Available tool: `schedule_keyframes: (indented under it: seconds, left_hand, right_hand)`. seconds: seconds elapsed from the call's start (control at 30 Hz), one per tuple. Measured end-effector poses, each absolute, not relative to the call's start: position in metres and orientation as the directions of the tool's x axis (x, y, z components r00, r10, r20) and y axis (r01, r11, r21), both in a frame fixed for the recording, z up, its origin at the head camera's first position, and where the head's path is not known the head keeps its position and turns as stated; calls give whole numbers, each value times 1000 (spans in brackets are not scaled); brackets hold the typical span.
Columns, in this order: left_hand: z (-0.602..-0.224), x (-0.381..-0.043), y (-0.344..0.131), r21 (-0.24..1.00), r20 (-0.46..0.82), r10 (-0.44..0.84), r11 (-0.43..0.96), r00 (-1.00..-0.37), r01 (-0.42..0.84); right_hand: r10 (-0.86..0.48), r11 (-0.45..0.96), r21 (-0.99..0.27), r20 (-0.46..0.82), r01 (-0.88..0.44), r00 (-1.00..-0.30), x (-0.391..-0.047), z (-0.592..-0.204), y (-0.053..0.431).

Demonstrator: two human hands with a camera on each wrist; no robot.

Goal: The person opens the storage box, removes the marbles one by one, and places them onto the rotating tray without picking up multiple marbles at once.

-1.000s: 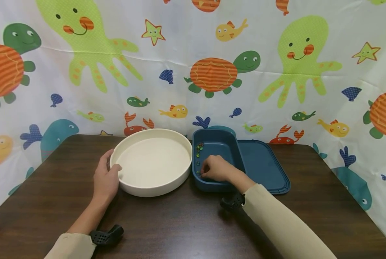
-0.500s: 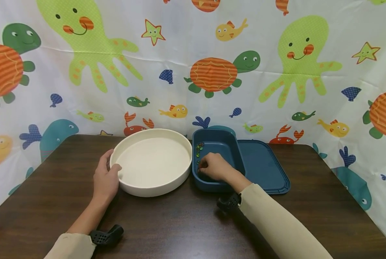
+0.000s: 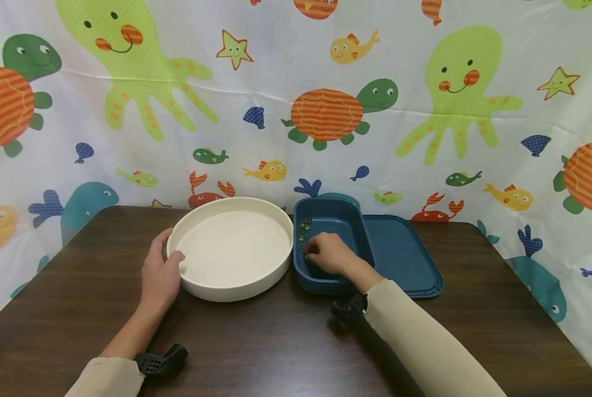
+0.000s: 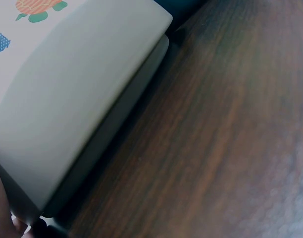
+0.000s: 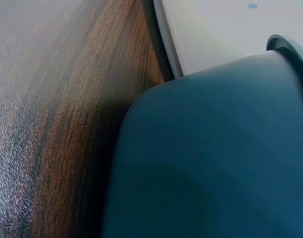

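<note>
My left hand [image 3: 160,273] grips the left side of a round cream tray [image 3: 278,275] in the head view, thumb over the rim and fingers outside. The tray wall [image 4: 77,99] fills much of the left wrist view. Inside a deep blue rectangular container [image 3: 357,234], my right hand [image 3: 329,253] has its fingers curled and fingertips together by the left wall. They pinch what looks like a small glass gem, mostly hidden. Beyond the fingertips, several shiny green and reddish glass gems [image 3: 303,229] lie along that wall. Only the container's outside [image 5: 206,148] shows in the right wrist view.
A flat blue lid [image 3: 400,253] lies right of the container, partly behind it. Everything stands on a dark wooden table [image 3: 256,342]. A white curtain [image 3: 266,71] with printed sea animals hangs behind the table's far edge.
My right hand has moved slightly away from me along the container's left wall. A gem seen near its fingertips earlier no longer shows there. My left hand stays on the tray.
</note>
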State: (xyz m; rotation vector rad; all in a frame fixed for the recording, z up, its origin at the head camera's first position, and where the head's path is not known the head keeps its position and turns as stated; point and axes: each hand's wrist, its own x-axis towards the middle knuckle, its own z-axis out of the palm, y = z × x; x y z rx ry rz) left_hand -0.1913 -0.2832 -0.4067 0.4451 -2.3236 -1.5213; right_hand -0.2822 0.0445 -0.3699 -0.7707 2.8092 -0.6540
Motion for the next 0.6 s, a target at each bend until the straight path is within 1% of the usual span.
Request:
schedule_keyframes:
  seconds: [0.3, 0.6]
  left_hand:
    - [-407, -191, -284, 924, 99, -421, 376, -901, -75]
    - [-407, -192, -285, 925, 103, -417, 374, -903, -67]
  right_hand:
    - [-498, 771, -467, -22, -432, -867, -281, -368, 46]
    - [-491, 731, -524, 38, -436, -870, -282, -363, 51]
